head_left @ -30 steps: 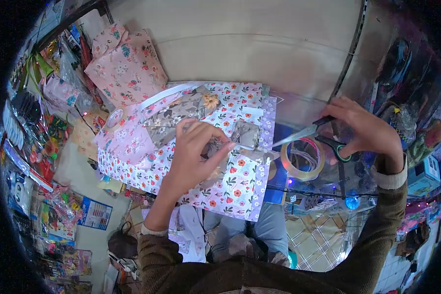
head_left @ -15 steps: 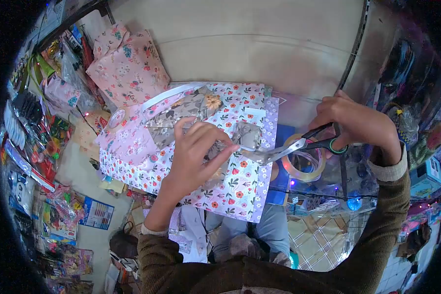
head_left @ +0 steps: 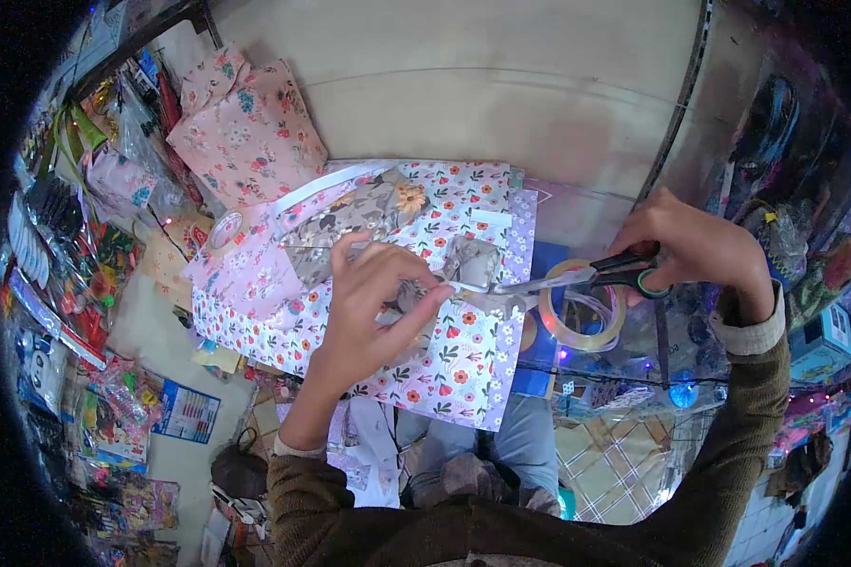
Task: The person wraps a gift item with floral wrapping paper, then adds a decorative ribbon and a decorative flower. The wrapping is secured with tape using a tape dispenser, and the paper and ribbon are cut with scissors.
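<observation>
My right hand grips black-handled scissors by the loops. Their blades point left, nearly closed, with the tips close to my left fingertips. My left hand pinches a thin, pale strip between thumb and forefinger; its material is hard to make out. Below both hands lies floral wrapping paper, white with red and orange flowers. A small grey patterned piece rests on it, just above the scissor tips. Farther up the paper is a grey flowered piece, partly behind my left hand.
A large roll of clear tape lies under the scissors at right. Another tape roll sits at the paper's left edge. A pink floral package stands at the back left. Packaged goods crowd the left side.
The scissor blades have closed from a wider opening, with the scissors turning slightly. My left hand has shifted slightly left, still pinching the strip.
</observation>
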Tool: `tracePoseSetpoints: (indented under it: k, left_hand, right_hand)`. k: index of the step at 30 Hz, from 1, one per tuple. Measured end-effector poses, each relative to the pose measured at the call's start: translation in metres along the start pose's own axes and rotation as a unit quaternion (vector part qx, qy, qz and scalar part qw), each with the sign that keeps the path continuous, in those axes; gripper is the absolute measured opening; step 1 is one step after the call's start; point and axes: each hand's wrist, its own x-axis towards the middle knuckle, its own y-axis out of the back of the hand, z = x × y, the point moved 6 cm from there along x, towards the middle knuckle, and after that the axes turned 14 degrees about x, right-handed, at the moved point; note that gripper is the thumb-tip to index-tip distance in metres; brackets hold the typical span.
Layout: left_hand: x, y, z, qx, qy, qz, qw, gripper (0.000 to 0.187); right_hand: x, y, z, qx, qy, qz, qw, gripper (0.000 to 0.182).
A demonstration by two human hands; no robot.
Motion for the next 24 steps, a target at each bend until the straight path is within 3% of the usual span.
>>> tracePoseSetpoints:
  k: [4, 7, 10, 14, 17, 20, 24]
  left_hand:
    - [-0.004, 0.005, 0.001, -0.077, 0.007, -0.007, 0.997, 0.015]
    - [-0.007, 0.003, 0.001, -0.165, 0.013, -0.029, 0.986, 0.015]
    - [-0.015, -0.01, -0.003, -0.273, 0.054, -0.047, 0.959, 0.015]
    - [-0.025, -0.033, -0.004, -0.331, 0.106, -0.097, 0.932, 0.018]
    - [-0.021, -0.036, 0.004, -0.277, 0.095, -0.118, 0.949, 0.02]
    - [-0.015, -0.037, 0.011, -0.132, -0.007, -0.123, 0.984, 0.02]
    - [-0.019, -0.05, 0.001, -0.147, 0.046, -0.167, 0.974, 0.024]
  right_hand:
    - [-0.001, -0.004, 0.006, 0.082, -0.098, -0.036, 0.991, 0.036]
    - [-0.004, -0.005, 0.02, 0.061, -0.072, -0.003, 0.996, 0.034]
    - [-0.008, -0.003, 0.023, 0.042, -0.184, -0.001, 0.982, 0.033]
    - [-0.013, 0.003, 0.032, 0.009, -0.212, 0.111, 0.971, 0.041]
    - [-0.016, -0.009, 0.041, -0.127, -0.186, 0.194, 0.955, 0.038]
    - [-0.011, -0.012, 0.057, -0.127, -0.199, 0.161, 0.958, 0.032]
    - [-0.004, -0.003, 0.059, -0.139, -0.228, 0.089, 0.96, 0.031]
